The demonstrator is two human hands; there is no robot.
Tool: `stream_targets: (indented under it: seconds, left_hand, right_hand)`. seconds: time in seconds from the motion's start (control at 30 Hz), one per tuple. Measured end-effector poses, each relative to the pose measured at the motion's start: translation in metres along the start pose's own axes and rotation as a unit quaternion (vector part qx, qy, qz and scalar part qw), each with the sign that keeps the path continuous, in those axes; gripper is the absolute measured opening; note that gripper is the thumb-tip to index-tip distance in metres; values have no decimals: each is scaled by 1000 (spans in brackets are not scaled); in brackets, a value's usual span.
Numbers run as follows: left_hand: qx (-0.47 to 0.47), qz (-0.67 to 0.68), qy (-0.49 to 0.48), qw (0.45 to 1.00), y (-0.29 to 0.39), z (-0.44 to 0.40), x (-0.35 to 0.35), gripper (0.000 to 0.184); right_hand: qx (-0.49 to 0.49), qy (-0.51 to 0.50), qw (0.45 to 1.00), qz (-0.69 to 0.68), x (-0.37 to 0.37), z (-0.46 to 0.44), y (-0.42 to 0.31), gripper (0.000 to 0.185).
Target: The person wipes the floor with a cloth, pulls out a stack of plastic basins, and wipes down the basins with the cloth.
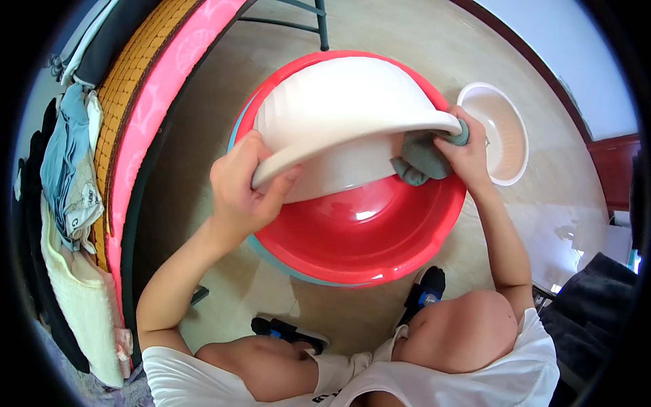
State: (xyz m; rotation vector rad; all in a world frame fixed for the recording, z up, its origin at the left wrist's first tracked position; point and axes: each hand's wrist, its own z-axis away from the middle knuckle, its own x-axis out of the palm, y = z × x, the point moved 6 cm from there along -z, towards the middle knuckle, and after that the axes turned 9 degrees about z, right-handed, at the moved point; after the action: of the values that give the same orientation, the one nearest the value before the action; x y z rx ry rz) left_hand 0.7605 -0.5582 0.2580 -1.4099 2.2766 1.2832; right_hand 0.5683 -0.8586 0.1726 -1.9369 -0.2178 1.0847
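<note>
A white plastic basin is tilted up on its side above a large red basin. My left hand grips the white basin's rim at its left end, thumb on the inner side. At the right end, my right hand is closed around the rim together with a grey-green cloth, part of which hangs against the inside of the white basin. Beneath the red basin, the edge of a blue basin shows. The bottom of the red basin is partly hidden by the white one.
A smaller white basin stands on the tiled floor to the right. Along the left runs a bed or bench edge with a pink cover and folded clothes. Dark metal legs stand at the top; dark fabric lies at lower right.
</note>
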Motion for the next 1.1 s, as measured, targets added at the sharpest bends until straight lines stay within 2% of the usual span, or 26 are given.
stream_targets:
  seconds: [0.07,0.1,0.17,0.2,0.23,0.27,0.3,0.33,0.37,0.4,0.47,0.5,0.57,0.6,0.73,0.8,1.1]
  left_hand:
    - [-49,23,32,998,-18,11,-5,30]
    - [-100,23,16,995,-23,19,-5,32]
    - [-96,24,-21,995,-23,26,-2,35]
    - [-101,23,-78,992,-29,31,0,43]
    - [-104,22,-134,985,-35,37,3,52]
    - [-101,25,-134,986,-36,36,-3,52]
    - [-122,8,-124,985,-35,35,-10,68]
    - [-143,-10,-115,983,-33,33,-16,86]
    - [-160,4,-78,984,-27,32,-21,94]
    - [-65,6,-46,997,-12,22,-27,75]
    - [31,1,-28,999,26,-2,-27,66]
    - [30,-2,-27,999,35,-12,-24,66]
    - [54,-36,-91,994,52,-26,-7,58]
    - [0,3,-145,989,53,-25,1,54]
    - [25,-21,-124,992,44,-19,11,45]
    - [29,-31,-132,990,42,-16,15,43]
    - [91,-59,-165,980,56,-10,20,36]
  right_hand:
    - [-18,21,1000,-8,-3,0,-14,31]
    - [-30,32,999,4,-9,-2,-25,30]
    - [-76,61,994,51,-27,-6,-55,30]
    - [-76,61,994,54,-36,-8,-72,30]
    - [-132,64,982,119,-42,-8,-101,31]
    - [-186,66,963,184,-44,-7,-128,32]
    - [-186,68,962,187,-45,-8,-147,32]
    - [-253,61,935,241,-39,-4,-172,32]
    - [-319,53,900,292,-28,2,-191,33]
    - [-317,54,900,293,-18,5,-200,33]
    - [-346,17,874,341,10,14,-218,35]
    - [-349,17,874,339,19,17,-225,35]
    - [-384,12,861,335,32,24,-237,37]
    - [-386,10,859,336,34,24,-238,37]
    - [-380,-6,863,331,37,17,-228,43]
    - [-401,24,857,322,34,20,-223,45]
    - [-403,41,877,258,15,28,-206,39]
